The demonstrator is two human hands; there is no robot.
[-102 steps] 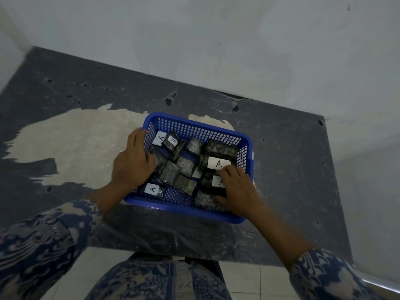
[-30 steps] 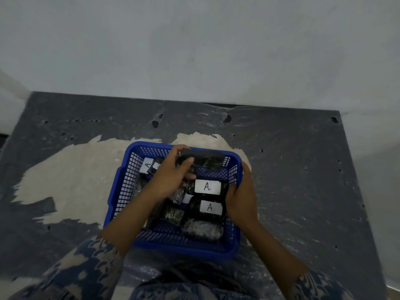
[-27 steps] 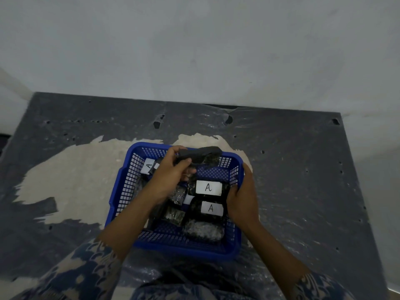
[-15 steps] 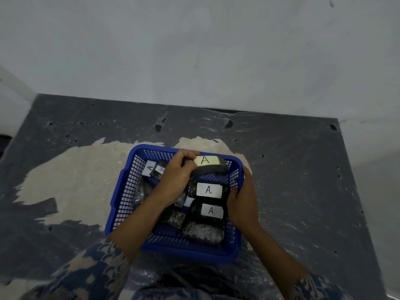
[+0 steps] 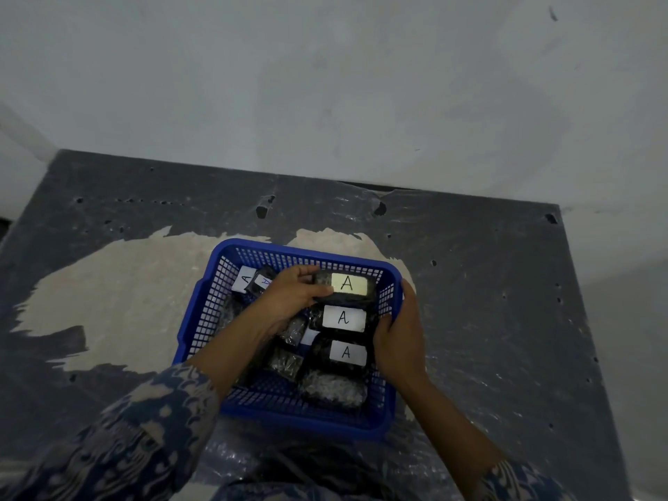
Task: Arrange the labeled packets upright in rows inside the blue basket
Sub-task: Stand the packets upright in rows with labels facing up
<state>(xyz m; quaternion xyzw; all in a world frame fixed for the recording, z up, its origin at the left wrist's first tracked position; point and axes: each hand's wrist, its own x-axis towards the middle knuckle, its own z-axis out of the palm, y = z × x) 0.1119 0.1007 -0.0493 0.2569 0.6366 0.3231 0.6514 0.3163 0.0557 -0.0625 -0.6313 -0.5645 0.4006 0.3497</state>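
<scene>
Head view. The blue basket (image 5: 289, 414) sits on the bench (image 5: 506, 320), holding dark packets with white labels marked A. The left hand (image 5: 289, 298) pinches the far packet (image 5: 345, 287) between thumb and fingers (image 5: 303, 274), held at the far right corner of the basket, label facing up toward the camera. Just nearer than those fingers, two labelled packets (image 5: 343, 318) stand one behind the other along the right wall, forming a row. The right hand (image 5: 399, 338) is wrapped over the basket's right rim, its fingers pressed against the ends of that row; whether they grip a packet or only brace it cannot be told.

To the left of the left-hand fingers, loose packets (image 5: 289, 361) lie jumbled and unaligned; two more labels (image 5: 253, 282) show at the far left corner.

Judgement: the step in hand is seating the third packet at the far end of the right-hand row. The next move calls for lowering it upright against its neighbour, releasing it while the right hand steadies the row, then starting on the jumbled packets.
</scene>
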